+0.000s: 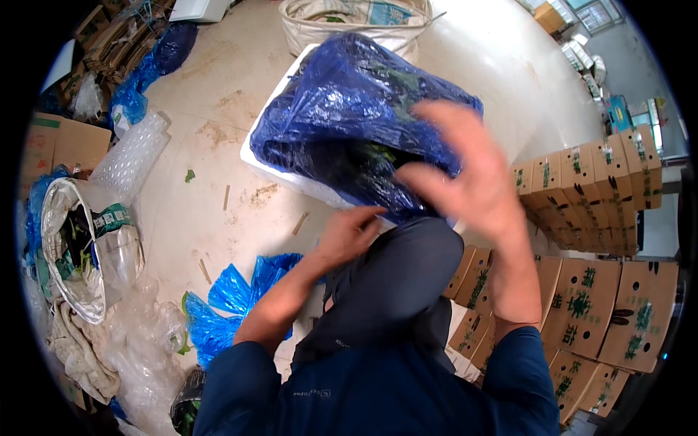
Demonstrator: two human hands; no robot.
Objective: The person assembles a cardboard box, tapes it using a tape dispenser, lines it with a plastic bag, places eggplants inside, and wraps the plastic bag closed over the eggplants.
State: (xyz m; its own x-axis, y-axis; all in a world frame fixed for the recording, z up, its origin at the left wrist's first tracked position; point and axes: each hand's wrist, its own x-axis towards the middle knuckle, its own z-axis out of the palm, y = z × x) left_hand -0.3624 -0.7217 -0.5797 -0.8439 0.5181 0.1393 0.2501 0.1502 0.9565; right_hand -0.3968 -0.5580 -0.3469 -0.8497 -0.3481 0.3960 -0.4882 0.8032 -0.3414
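Note:
A white foam box (297, 188) stands on the floor before me, lined with a blue plastic bag (338, 109) that bulges over its sides. Green leafy produce (384, 151) shows through the bag's dark opening. Blurred by motion, my right hand (474, 174) is over the bag's right side, thumb and fingers spread and nothing seen between them. My left hand (351, 231) is at the box's near edge beside my raised knee (409, 267). Its fingers are bent by the bag's rim; whether they pinch the plastic is hidden.
Stacked printed cardboard cartons (581, 305) rise at right. A white woven basket (354, 32) stands beyond the box, another round bag (103, 261) at left. Blue plastic sheeting (234, 305), clear plastic film (142, 349) and a bubble-wrap roll (136, 147) lie on the left.

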